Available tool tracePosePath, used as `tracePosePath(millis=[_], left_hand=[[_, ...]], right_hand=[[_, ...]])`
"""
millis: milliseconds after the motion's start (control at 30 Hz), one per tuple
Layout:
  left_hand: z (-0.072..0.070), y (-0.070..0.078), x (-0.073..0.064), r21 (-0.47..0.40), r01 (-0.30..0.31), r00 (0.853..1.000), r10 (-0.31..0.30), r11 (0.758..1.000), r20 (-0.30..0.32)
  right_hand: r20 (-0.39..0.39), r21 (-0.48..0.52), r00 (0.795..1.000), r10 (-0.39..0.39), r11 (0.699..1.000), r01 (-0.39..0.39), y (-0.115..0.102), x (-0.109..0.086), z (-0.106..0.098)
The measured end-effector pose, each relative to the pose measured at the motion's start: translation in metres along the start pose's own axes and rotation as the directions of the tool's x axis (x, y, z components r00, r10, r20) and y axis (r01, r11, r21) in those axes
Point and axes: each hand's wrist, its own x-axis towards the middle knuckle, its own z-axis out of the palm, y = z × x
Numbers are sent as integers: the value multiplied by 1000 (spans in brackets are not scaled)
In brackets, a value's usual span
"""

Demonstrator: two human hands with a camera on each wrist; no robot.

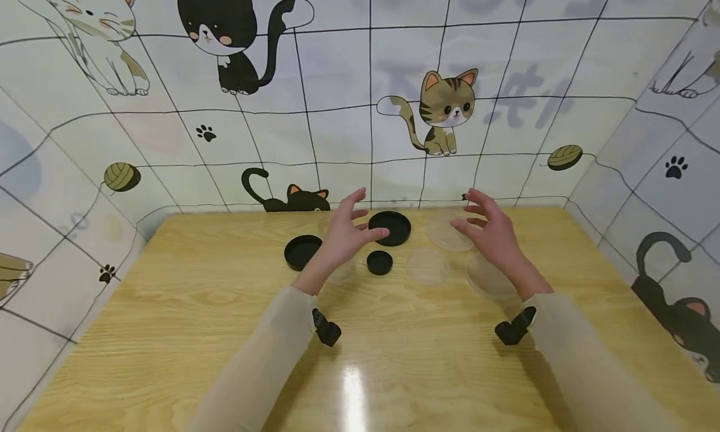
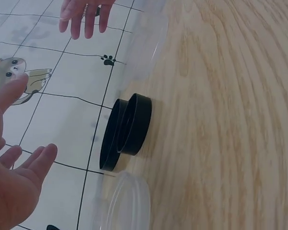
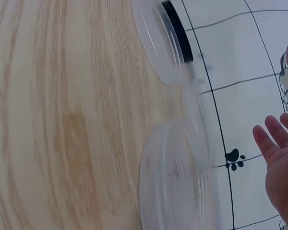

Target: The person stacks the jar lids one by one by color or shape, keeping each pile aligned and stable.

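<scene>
Both hands hover over the far part of the wooden table, fingers spread and holding nothing. My left hand [image 1: 347, 232] is above a black round lid [image 1: 302, 255] on its left and a clear round lid [image 1: 343, 273] partly hidden under the wrist. Right of its fingertips lie a large black lid [image 1: 392, 229] and a small black lid [image 1: 379, 263]. My right hand [image 1: 492, 235] hangs over a clear lid [image 1: 485, 279]; two more clear lids, one farther back [image 1: 444, 231] and one nearer [image 1: 427, 267], lie to its left. In the right wrist view a clear lid [image 3: 173, 177] fills the lower middle.
The round pieces lie near the back edge of the wooden table [image 1: 405, 351]. A cat-patterned sheet [image 1: 349, 125] rises behind it and at both sides. Each sleeve cuff carries a small black device, on the left [image 1: 327, 329] and right [image 1: 513, 329] wrists.
</scene>
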Motion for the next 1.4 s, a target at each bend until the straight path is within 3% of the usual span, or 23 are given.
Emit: tracePosePath(millis=[133, 367, 600, 833, 1100, 1400], left_hand=[[7, -1, 6, -43, 24, 1000, -24, 999, 6], [25, -2, 17, -90, 51, 996, -44, 995, 81], [39, -3, 28, -64, 47, 992, -39, 997, 116], [53, -4, 34, -43, 59, 990, -53, 997, 132], [75, -3, 39, 21, 108, 985, -110, 994, 135], [90, -7, 44, 56, 134, 982, -140, 989, 124]], right_hand=[[-1, 11, 1000, 30, 999, -30, 3, 3, -6], [62, 0, 995, 81, 997, -81, 13, 7, -19], [113, -61, 984, 141, 989, -135, 24, 12, -34], [167, -31, 965, 202, 979, -200, 30, 10, -40], [217, -60, 952, 215, 976, -207, 42, 7, -45], [252, -101, 937, 243, 969, -224, 49, 8, -45]])
